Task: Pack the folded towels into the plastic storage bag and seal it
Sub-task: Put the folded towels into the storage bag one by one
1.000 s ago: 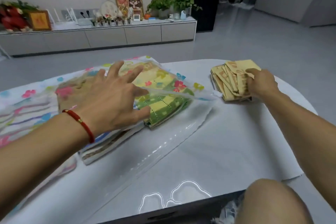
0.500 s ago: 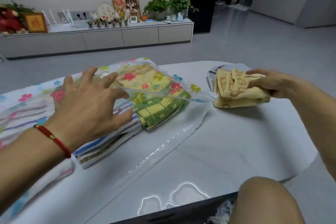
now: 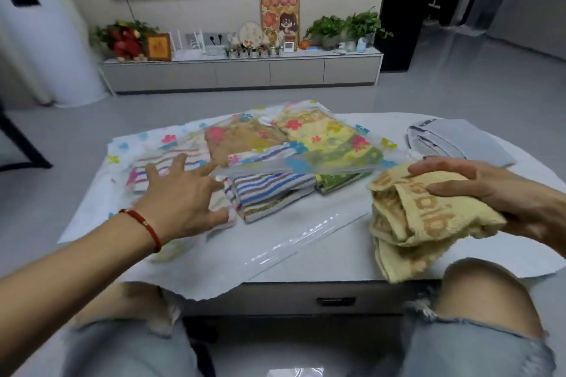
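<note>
From the head view, a clear plastic storage bag [image 3: 275,144] printed with small coloured flowers lies flat across the middle of the pale counter [image 3: 306,254], its open mouth facing the near right, where the loose transparent flap [image 3: 294,242] spreads toward the near edge. Inside it sit several folded towels: a striped towel [image 3: 272,193] at the near side, a green and yellow checked towel [image 3: 340,159] to its right, a tan towel [image 3: 242,138] farther back, and another striped one [image 3: 165,162] at the left.

The left hand [image 3: 183,196], a red cord bracelet [image 3: 144,223] on its wrist, reaches over the left part of the bag with the fingers [image 3: 177,162] spread and straight, holding nothing; whether they press the plastic cannot be told.

The right hand [image 3: 490,193] grips a folded yellow towel [image 3: 422,223] with orange lettering, thumb and fingers curled around it, just right of the bag's mouth and above the near right edge of the counter. A grey folded cloth [image 3: 453,141] lies on the far right of the counter.
</note>
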### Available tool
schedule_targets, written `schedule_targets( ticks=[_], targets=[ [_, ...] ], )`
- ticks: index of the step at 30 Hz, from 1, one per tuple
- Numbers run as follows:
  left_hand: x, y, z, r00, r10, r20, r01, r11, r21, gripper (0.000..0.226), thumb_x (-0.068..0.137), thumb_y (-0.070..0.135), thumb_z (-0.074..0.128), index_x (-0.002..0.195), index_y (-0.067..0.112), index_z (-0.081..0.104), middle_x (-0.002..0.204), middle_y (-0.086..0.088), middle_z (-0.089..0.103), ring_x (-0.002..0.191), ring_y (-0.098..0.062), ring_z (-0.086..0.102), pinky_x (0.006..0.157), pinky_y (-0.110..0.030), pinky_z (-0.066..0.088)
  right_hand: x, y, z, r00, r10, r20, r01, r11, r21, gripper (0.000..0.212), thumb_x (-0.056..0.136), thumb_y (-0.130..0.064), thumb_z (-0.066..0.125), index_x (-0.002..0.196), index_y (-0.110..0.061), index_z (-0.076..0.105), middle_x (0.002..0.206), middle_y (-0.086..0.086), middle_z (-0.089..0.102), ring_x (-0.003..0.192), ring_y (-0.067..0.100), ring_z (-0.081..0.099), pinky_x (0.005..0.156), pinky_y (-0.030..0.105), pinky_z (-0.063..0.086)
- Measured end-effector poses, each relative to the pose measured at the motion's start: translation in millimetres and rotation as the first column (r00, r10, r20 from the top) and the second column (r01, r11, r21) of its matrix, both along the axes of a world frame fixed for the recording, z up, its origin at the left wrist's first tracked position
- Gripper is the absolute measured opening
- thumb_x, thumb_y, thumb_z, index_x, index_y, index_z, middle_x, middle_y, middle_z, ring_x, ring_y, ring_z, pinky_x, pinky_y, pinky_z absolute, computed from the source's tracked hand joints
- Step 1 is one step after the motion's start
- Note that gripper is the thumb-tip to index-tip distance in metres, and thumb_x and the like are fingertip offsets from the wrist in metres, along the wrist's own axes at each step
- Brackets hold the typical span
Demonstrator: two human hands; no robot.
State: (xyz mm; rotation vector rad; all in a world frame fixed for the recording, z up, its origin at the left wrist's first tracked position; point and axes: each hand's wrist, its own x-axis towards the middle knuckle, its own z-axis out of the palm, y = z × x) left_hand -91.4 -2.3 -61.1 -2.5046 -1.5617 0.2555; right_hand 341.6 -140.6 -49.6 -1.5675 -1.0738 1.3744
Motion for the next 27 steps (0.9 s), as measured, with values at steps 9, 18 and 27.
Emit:
schedule_targets(
  ticks=[9, 18, 27],
  targets=[
    [-25.5, -4.8, 54.5, 0.952, -0.007, 0.307, -0.019, 0.996, 0.082, 0.080, 0.078, 0.083, 0.003, 0.137, 0.046, 0.042, 0.159, 0.019, 0.023, 0.143, -0.033, 0.024, 0.105, -0.070, 0.025, -197.7, 83.2, -3.6, 0.938, 0.334, -0.090, -0.335, 0.942, 0.000, 0.032, 0.095, -0.001, 0.066, 0.124, -0.013, 0.074, 0.112, 0.013, 0.079, 0.084, 0.019, 0.075, 0.068, 0.030, 0.062],
    [-25.8, -7.1, 73.0, 0.911, 0.032, 0.411, -0.052, 0.998, 0.036, 0.078, 0.081, 0.081, 0.001, 0.129, 0.048, 0.052, 0.159, 0.020, 0.023, 0.147, -0.030, 0.018, 0.108, -0.067, 0.022, -384.0, 159.5, -79.9, 0.852, -0.092, -0.516, 0.110, 0.994, 0.004, 0.057, 0.103, -0.014, 0.057, 0.156, -0.024, 0.041, 0.143, 0.019, 0.061, 0.126, 0.040, 0.062, 0.105, 0.062, 0.051],
    [-28.1, -9.6, 61.5, 0.914, 0.050, 0.402, -0.057, 0.998, 0.007, 0.086, 0.079, 0.082, -0.001, 0.134, 0.042, 0.051, 0.159, 0.022, 0.019, 0.147, -0.028, 0.015, 0.108, -0.068, 0.022, -407.9, 131.0, -134.2, 0.964, -0.094, -0.247, 0.127, 0.984, 0.122, 0.075, 0.102, -0.021, 0.056, 0.164, -0.037, 0.017, 0.151, -0.003, 0.045, 0.125, 0.017, 0.050, 0.110, 0.038, 0.048]
  ],
)
